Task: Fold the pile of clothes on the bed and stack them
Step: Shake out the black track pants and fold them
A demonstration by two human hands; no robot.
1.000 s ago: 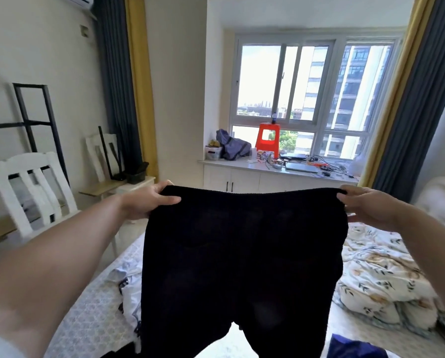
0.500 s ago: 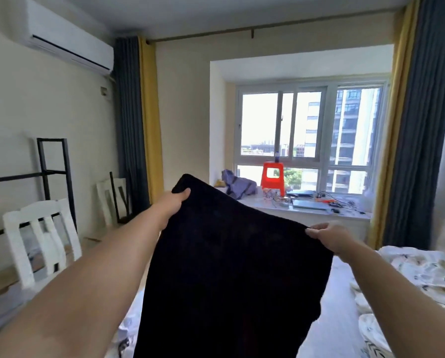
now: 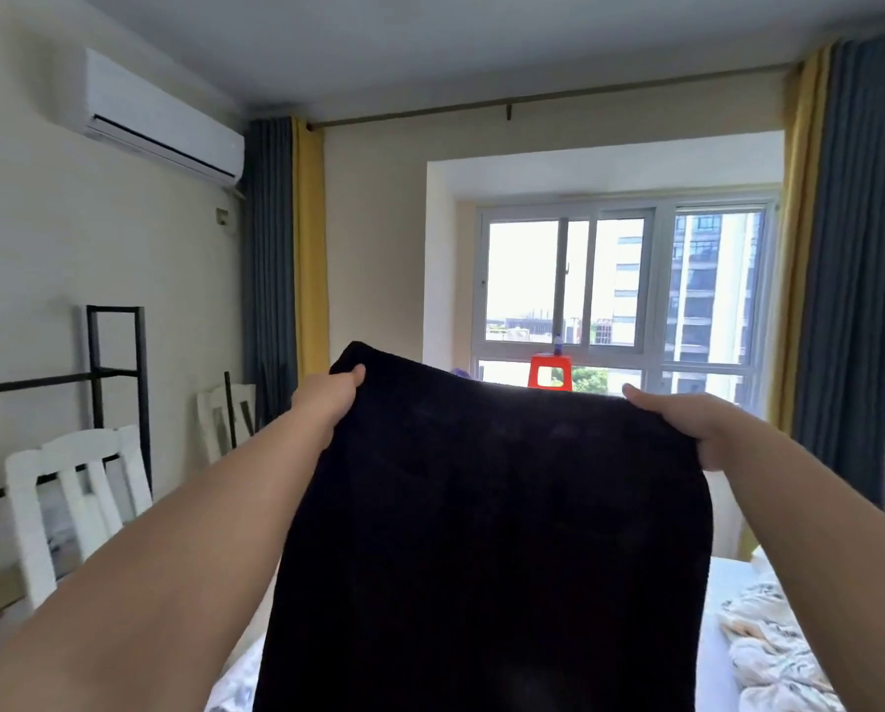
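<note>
Head view: black garment (image 3: 486, 547) held up at arm's length in mid-air, spread wide, filling the lower middle of the frame and hanging down past the bottom edge. Top edge stretched between both hands, higher at the left corner, sloping gently toward the right.

Left hand (image 3: 327, 398) gripping the upper left corner, thumb on the near face of the cloth, other fingers hidden behind it. Right hand (image 3: 687, 418) gripping the upper right corner, fingers curled over the top edge, cloth bunched under the palm. Both forearms bare, reaching in from the bottom corners.

Bed (image 3: 723, 588) below and behind the garment, only strips of it visible at either side of the cloth. Crumpled floral quilt (image 3: 774, 655) lying on the bed at lower right. Pile of clothes hidden by the garment, if present at all.

White chair (image 3: 70, 495) at left, beside a black rack (image 3: 117, 372) standing against the wall. Second white chair (image 3: 224, 418) farther back, near the grey and yellow curtain (image 3: 286, 259). Air conditioner (image 3: 163, 120) mounted high on the left wall. Window (image 3: 620, 300) straight ahead, tall buildings outside. Red stool (image 3: 551, 372) standing in front of the window, its lower part covered by the garment's top edge. Another grey and yellow curtain hanging at far right.
</note>
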